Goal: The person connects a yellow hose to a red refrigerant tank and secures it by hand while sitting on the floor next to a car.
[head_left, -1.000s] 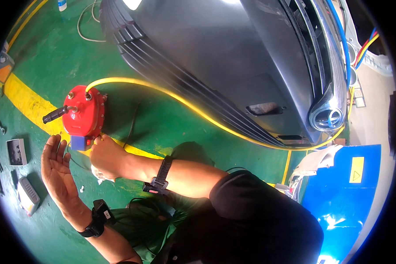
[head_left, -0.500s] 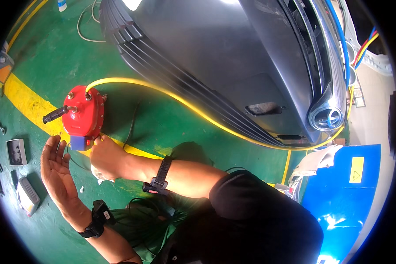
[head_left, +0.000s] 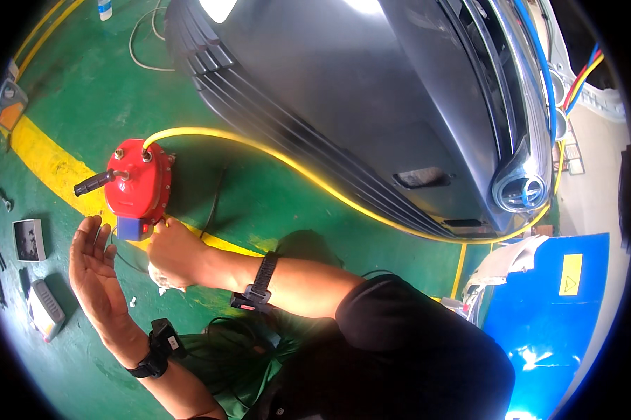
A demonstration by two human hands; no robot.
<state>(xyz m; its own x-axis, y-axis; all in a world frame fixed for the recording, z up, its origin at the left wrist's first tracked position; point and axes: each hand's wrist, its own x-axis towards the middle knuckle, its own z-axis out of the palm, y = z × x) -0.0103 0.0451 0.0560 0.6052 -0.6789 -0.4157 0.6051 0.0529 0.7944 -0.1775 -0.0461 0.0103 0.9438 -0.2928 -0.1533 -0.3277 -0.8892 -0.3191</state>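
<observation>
Head view: where does the red machine [head_left: 137, 192] stand?

"Upon the yellow stripe [head_left: 53, 166] of the green floor [head_left: 259, 196], its black handle [head_left: 91, 183] pointing left, a yellow hose [head_left: 287, 160] joined to its top."

"And the hands?"

"Apart. The left hand [head_left: 93, 278], fingers extended, shows a bare palm; the right hand [head_left: 175, 255] is curled just beside the blue box [head_left: 128, 229], and whether it grips anything cannot be told."

The machine [head_left: 130, 192] is red, with a blue box [head_left: 128, 229] and black handle [head_left: 92, 183]. The hose [head_left: 273, 152] is yellow. The floor [head_left: 84, 91] is green with yellow stripes [head_left: 46, 159]; the bumper [head_left: 329, 84], dark grey.
</observation>
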